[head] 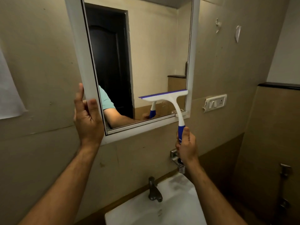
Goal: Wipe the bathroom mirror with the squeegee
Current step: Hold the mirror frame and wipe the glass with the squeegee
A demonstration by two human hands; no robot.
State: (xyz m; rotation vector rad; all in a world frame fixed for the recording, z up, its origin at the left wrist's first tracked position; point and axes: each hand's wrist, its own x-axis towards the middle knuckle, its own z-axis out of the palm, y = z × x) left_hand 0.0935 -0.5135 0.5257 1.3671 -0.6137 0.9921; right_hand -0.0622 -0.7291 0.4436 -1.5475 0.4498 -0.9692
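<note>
The left hand gripped the mirror by its frame, apparently steadying it, while the right hand held the squeegee handle, blade against the lower glass.

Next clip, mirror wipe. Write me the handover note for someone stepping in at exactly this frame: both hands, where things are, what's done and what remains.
Left hand: holds the left edge of the mirror frame near its lower corner, steadying it.
Right hand: grips the blue handle of the squeegee, below the frame's bottom edge.
Squeegee: blade up, lying across the lower right part of the mirror, its right end by the right frame edge.
Done: cannot tell from this frame how much glass is already wiped.
Left: finish this pass over the lower glass, then cover the remaining glass. The sink and tap sit directly below.
</note>
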